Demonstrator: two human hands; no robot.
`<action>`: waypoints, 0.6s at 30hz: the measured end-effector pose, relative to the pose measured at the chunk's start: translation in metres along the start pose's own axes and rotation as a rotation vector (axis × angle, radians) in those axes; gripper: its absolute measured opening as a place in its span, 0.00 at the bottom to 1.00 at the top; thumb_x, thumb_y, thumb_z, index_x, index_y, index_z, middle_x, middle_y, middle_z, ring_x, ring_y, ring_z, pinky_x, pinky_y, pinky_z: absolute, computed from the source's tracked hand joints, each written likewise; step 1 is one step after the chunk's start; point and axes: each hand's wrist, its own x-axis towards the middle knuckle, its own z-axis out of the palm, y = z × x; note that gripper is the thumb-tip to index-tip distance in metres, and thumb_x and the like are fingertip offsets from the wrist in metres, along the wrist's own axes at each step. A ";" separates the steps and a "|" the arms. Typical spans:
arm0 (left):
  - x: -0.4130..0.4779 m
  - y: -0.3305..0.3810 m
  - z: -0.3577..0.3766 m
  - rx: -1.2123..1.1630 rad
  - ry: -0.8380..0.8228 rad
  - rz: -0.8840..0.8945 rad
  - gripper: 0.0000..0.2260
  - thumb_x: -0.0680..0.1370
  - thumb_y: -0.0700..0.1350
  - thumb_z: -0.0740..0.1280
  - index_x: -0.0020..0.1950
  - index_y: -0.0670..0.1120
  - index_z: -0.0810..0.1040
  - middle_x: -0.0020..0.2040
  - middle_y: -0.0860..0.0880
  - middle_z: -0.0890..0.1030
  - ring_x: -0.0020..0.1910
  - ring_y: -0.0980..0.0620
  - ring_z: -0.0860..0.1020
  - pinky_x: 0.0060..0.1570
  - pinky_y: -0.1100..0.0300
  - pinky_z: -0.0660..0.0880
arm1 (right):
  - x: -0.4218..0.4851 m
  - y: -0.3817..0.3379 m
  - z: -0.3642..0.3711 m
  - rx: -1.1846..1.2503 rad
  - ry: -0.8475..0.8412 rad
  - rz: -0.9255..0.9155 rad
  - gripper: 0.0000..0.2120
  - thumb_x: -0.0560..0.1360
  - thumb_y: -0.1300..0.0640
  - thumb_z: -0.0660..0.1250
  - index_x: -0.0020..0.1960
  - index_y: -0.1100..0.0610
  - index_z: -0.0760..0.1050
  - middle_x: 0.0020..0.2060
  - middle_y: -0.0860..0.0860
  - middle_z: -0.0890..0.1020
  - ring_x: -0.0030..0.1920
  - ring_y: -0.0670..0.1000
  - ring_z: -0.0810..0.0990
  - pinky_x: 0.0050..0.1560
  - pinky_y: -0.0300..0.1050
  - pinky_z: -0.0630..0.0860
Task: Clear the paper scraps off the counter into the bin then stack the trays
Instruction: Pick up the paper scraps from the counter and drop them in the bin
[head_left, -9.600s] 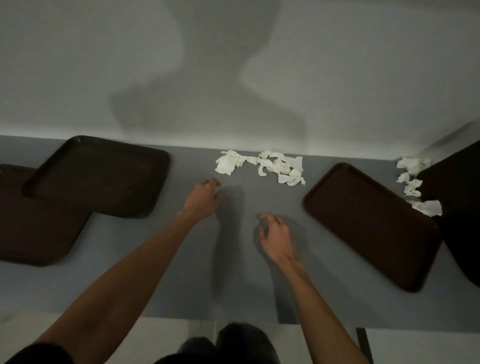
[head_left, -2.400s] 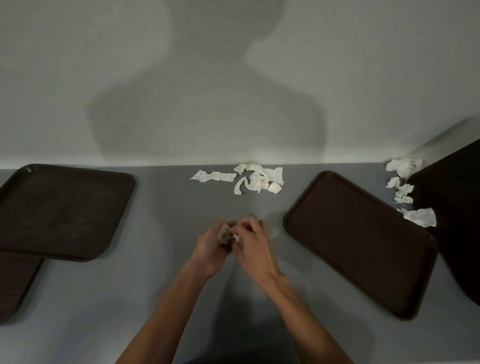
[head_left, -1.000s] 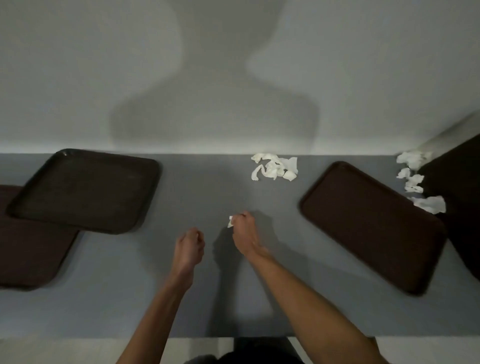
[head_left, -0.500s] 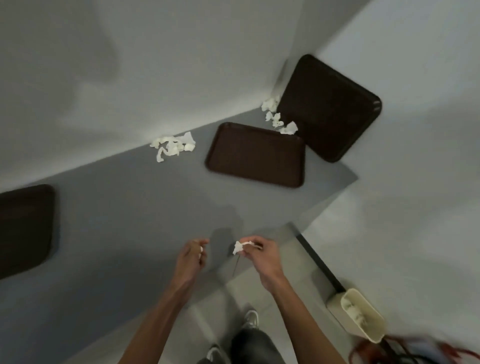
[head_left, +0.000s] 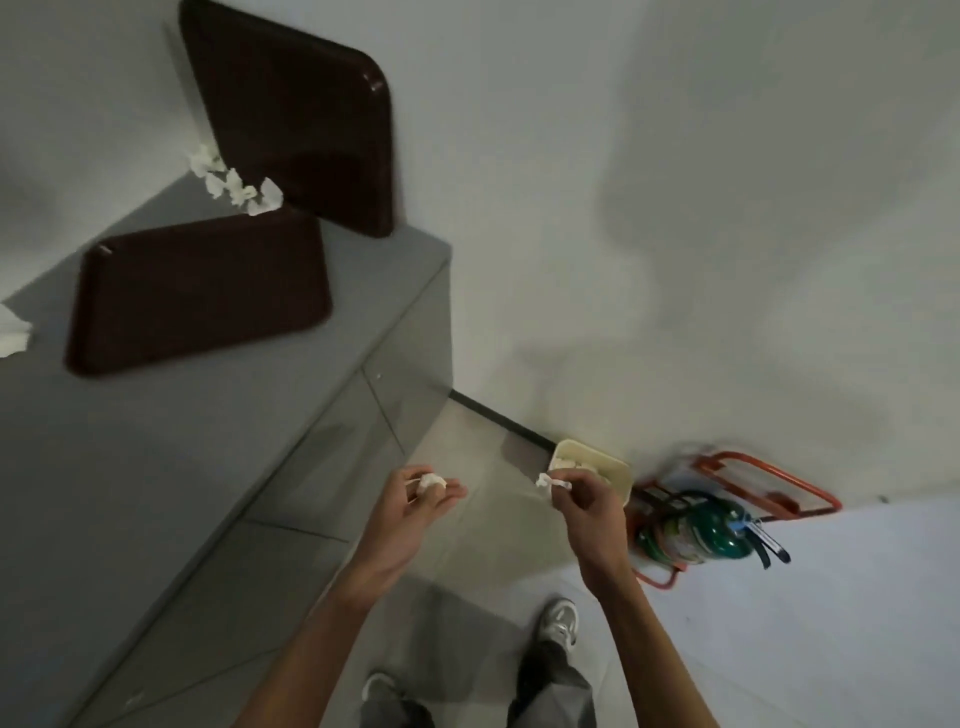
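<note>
A grey worktop (head_left: 156, 467) fills the left, bearing a flat tray (head_left: 197, 296) and a propped tray (head_left: 291, 114) leaning on the far wall, with paper scraps (head_left: 234, 187) between them. On the floor at right stands a green cylinder (head_left: 701, 530), its label too blurred to read, beside a cream bin (head_left: 613, 473). The left hand (head_left: 415, 509) curls its fingers round a crumpled scrap (head_left: 431, 482). The right hand (head_left: 587, 504) pinches a second scrap (head_left: 553, 483) near the bin's rim.

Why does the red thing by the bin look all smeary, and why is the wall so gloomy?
Head view: motion blur smears the red stand beside the bin and the upright tray's edge; dim light leaves soft grey shadows on the wall; the left hand and right hand, each pinching a scrap, look sharper.
</note>
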 end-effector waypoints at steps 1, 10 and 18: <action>0.011 -0.009 0.024 0.015 -0.020 -0.010 0.11 0.84 0.36 0.64 0.64 0.35 0.68 0.55 0.34 0.84 0.57 0.39 0.84 0.57 0.57 0.81 | 0.016 0.012 -0.021 0.008 0.043 0.022 0.08 0.79 0.65 0.72 0.50 0.53 0.85 0.43 0.51 0.88 0.43 0.48 0.84 0.47 0.44 0.80; 0.139 -0.133 0.190 0.376 -0.002 -0.068 0.08 0.82 0.39 0.69 0.53 0.36 0.73 0.46 0.37 0.86 0.41 0.36 0.86 0.39 0.54 0.81 | 0.182 0.137 -0.155 -0.094 0.130 0.278 0.06 0.74 0.49 0.75 0.50 0.41 0.87 0.47 0.45 0.88 0.45 0.46 0.85 0.51 0.52 0.84; 0.274 -0.272 0.241 0.960 -0.069 -0.015 0.08 0.70 0.54 0.80 0.45 0.55 0.85 0.41 0.54 0.81 0.38 0.53 0.82 0.43 0.55 0.81 | 0.301 0.266 -0.167 -0.379 0.098 0.285 0.06 0.78 0.54 0.75 0.54 0.48 0.87 0.48 0.44 0.87 0.50 0.46 0.84 0.59 0.50 0.83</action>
